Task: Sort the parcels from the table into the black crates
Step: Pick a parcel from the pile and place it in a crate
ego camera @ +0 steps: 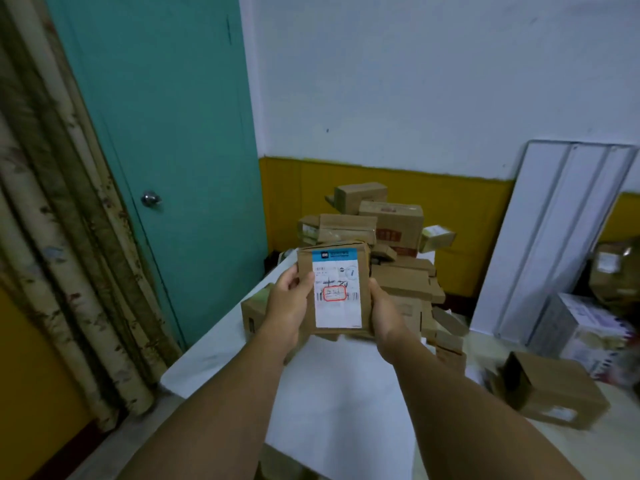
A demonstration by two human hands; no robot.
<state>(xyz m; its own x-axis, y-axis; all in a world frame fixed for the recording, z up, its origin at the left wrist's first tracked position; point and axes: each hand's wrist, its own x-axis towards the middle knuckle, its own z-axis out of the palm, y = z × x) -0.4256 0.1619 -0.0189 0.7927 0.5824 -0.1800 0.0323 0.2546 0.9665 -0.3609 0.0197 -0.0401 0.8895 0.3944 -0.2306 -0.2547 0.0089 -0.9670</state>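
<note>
**Cardboard heap barely dented, one parcel up for reading**

Brown cardboard is most of what I see from where I stand. One small parcel is lifted above the counter, its white shipping label with the blue band and a red-ringed box turned up toward the person. The left hand grips its left edge, thumb curled over the front face; the right hand clasps the right edge, fingers wrapped behind and out of sight.

Judging by the scene, the sorting has a long way to go: a tall pile of parcels sits at the far end of the white-covered counter, near the yellow wainscot. No black crates show in this view, so I cannot tell what has been sorted.

Around it: a teal door and patterned curtain to the left, a white panel leaning on the wall, and a loose cardboard box lying to the right, which may crowd a turn that way.
</note>
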